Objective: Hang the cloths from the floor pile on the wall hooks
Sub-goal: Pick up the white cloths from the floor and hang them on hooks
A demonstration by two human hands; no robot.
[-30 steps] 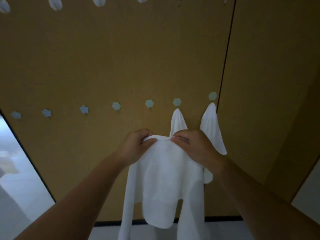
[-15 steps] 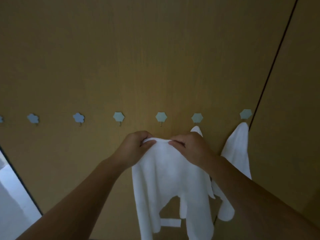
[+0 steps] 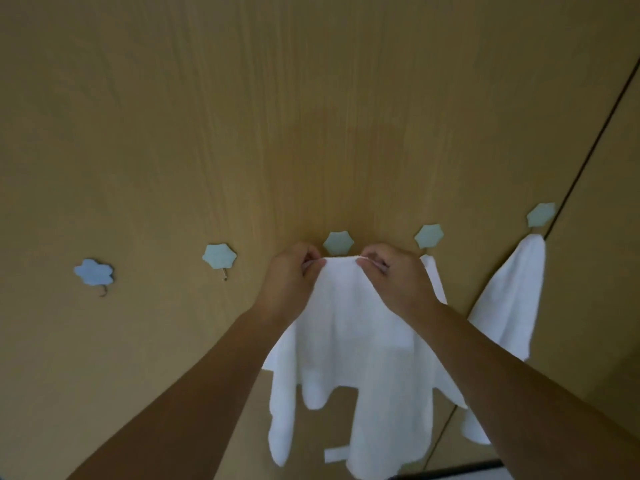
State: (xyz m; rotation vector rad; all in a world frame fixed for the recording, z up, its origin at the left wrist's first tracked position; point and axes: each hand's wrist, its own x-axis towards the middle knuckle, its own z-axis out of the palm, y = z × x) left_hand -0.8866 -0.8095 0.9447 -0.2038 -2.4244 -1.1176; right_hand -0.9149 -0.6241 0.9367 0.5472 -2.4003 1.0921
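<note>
Left hand [image 3: 294, 275]: pinching the top edge of the white cloth [image 3: 349, 334] at its left end.
Right hand [image 3: 394, 278]: pinching the same edge at its right end.
White cloth: hanging between both hands, its top edge sitting just below the middle hook [image 3: 338, 243].
Hung cloths: one hanging on the far-right hook [image 3: 540, 215]; another [image 3: 434, 278] showing behind the right hand.
Wall [image 3: 242, 133]: wood-grain panel carrying the row of hooks.

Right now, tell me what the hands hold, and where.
Both the left hand and right hand pinch the white cloth along its top edge.
</note>
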